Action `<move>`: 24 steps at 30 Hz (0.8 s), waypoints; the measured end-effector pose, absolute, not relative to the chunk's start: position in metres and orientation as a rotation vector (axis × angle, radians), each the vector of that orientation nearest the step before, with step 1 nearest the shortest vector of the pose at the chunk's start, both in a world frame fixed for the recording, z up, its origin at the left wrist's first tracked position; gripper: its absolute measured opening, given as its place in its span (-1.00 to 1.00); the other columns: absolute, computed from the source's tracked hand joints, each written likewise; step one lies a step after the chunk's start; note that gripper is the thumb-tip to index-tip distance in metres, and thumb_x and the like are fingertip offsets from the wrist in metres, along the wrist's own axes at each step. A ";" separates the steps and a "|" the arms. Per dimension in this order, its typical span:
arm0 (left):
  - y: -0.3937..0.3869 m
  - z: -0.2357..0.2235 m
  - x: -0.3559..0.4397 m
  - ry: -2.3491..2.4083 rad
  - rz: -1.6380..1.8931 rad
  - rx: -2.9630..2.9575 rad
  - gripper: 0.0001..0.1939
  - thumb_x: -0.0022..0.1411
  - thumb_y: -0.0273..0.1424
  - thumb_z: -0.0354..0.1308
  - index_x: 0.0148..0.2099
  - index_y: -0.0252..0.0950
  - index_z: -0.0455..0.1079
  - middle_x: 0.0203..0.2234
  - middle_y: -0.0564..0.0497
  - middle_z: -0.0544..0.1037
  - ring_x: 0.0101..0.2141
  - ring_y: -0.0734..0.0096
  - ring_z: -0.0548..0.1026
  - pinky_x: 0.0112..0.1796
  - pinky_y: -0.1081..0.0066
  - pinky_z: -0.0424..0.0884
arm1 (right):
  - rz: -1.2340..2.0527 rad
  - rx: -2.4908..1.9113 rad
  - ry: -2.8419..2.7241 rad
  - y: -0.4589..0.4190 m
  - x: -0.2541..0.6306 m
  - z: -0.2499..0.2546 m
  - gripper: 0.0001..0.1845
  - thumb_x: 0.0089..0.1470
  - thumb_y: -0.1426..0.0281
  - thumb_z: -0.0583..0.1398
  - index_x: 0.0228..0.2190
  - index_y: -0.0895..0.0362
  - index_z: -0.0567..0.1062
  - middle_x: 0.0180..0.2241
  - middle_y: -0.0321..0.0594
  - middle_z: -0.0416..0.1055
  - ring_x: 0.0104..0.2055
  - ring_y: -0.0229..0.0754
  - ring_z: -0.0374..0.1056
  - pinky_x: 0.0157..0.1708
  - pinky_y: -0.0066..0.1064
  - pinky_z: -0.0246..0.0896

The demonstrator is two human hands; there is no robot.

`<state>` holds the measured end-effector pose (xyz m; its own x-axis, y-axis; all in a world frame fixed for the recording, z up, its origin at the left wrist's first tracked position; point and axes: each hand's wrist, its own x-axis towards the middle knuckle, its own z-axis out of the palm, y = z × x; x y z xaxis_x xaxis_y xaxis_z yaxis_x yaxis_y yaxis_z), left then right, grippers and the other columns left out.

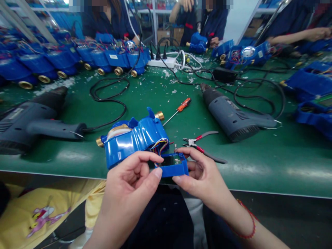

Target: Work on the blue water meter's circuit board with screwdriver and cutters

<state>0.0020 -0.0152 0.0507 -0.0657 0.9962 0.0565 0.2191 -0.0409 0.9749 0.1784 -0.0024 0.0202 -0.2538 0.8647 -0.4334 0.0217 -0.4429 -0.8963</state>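
Bare forearms; thin red string bracelet [249, 221] on right wrist.

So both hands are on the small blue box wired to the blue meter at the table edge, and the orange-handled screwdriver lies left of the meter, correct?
Not quite. In the head view the orange-handled screwdriver lies right of the blue meter, not left. The rest holds: left hand and right hand both grip the small blue box, wired to the meter at the table edge.
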 end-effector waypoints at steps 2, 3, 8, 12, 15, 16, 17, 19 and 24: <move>-0.012 0.051 0.001 1.379 1.159 1.342 -0.93 0.17 -0.38 0.31 -0.32 -0.27 0.52 -0.66 0.14 0.17 -0.62 0.70 0.16 -0.57 0.74 0.12 | 1.746 -1.393 -1.120 -0.003 0.177 0.021 0.10 -0.37 -0.06 0.34 0.14 0.22 0.20 -0.31 -0.10 0.36 -0.43 -0.36 0.21 -0.43 -0.55 0.13; -0.011 0.052 0.000 1.365 1.145 1.344 -0.91 0.15 -0.38 0.32 -0.36 -0.29 0.51 -0.66 0.14 0.18 -0.63 0.70 0.16 -0.58 0.73 0.11 | 1.741 -1.397 -1.124 -0.004 0.177 0.022 0.10 -0.38 -0.06 0.34 0.14 0.23 0.20 -0.30 -0.09 0.37 -0.43 -0.35 0.21 -0.43 -0.54 0.14; -0.005 0.055 -0.001 1.362 1.046 1.354 -0.86 0.06 -0.37 0.27 -0.46 -0.34 0.45 -0.68 0.10 0.21 -0.64 0.63 0.15 -0.61 0.64 0.10 | 1.673 -1.365 -1.174 -0.005 0.177 0.020 0.03 -0.32 0.02 0.33 0.13 0.29 0.23 -0.33 -0.08 0.37 -0.41 -0.34 0.24 -0.45 -0.57 0.18; 0.000 0.057 0.001 1.346 0.987 1.320 -0.88 -0.04 -0.41 0.20 -0.54 -0.36 0.40 -0.71 0.07 0.22 -0.65 0.61 0.12 -0.63 0.60 0.05 | 1.499 -1.267 -1.270 -0.009 0.181 0.008 -0.12 -0.21 0.16 0.36 0.12 0.27 0.33 -0.22 -0.06 0.38 -0.29 -0.34 0.31 -0.37 -0.62 0.30; 0.000 0.057 0.001 1.355 0.938 1.291 -0.90 -0.12 -0.42 0.14 -0.56 -0.37 0.38 -0.72 0.07 0.20 -0.65 0.61 0.10 -0.62 0.58 0.01 | 1.302 -1.187 -1.393 -0.011 0.184 -0.002 -0.24 -0.14 0.27 0.38 0.13 0.16 0.40 -0.08 -0.11 0.35 -0.20 -0.39 0.33 -0.30 -0.68 0.37; -0.001 0.056 0.000 1.367 0.919 1.282 -0.90 -0.14 -0.42 0.12 -0.57 -0.37 0.37 -0.72 0.08 0.20 -0.64 0.60 0.10 -0.61 0.58 0.00 | 1.208 -1.148 -1.464 -0.011 0.186 -0.005 -0.27 -0.10 0.31 0.37 0.13 0.14 0.41 -0.06 -0.12 0.34 -0.18 -0.40 0.33 -0.28 -0.70 0.38; -0.002 0.055 0.000 1.377 0.903 1.278 -0.90 -0.16 -0.42 0.10 -0.58 -0.37 0.36 -0.71 0.08 0.19 -0.64 0.61 0.09 -0.61 0.58 -0.01 | 1.109 -1.107 -1.538 -0.010 0.187 -0.008 -0.30 -0.06 0.35 0.35 0.15 0.13 0.40 -0.05 -0.12 0.33 -0.16 -0.40 0.34 -0.28 -0.72 0.38; -0.005 0.051 -0.002 1.398 0.874 1.277 -0.89 -0.17 -0.42 0.08 -0.59 -0.37 0.34 -0.71 0.09 0.18 -0.64 0.61 0.08 -0.61 0.58 -0.02 | 0.930 -1.036 -1.660 -0.008 0.189 -0.012 -0.29 -0.02 0.43 0.33 0.19 0.13 0.37 -0.03 -0.11 0.31 -0.12 -0.40 0.33 -0.26 -0.75 0.38; -0.014 0.045 0.002 1.411 1.114 1.294 -0.89 0.04 -0.42 0.24 -0.49 -0.34 0.43 -0.70 0.10 0.22 -0.65 0.64 0.15 -0.61 0.64 0.08 | 0.815 -0.959 -1.762 -0.003 0.193 -0.020 -0.09 -0.06 0.55 0.33 0.28 -0.09 0.21 0.17 -0.17 0.15 0.17 -0.35 0.25 -0.03 -0.77 0.36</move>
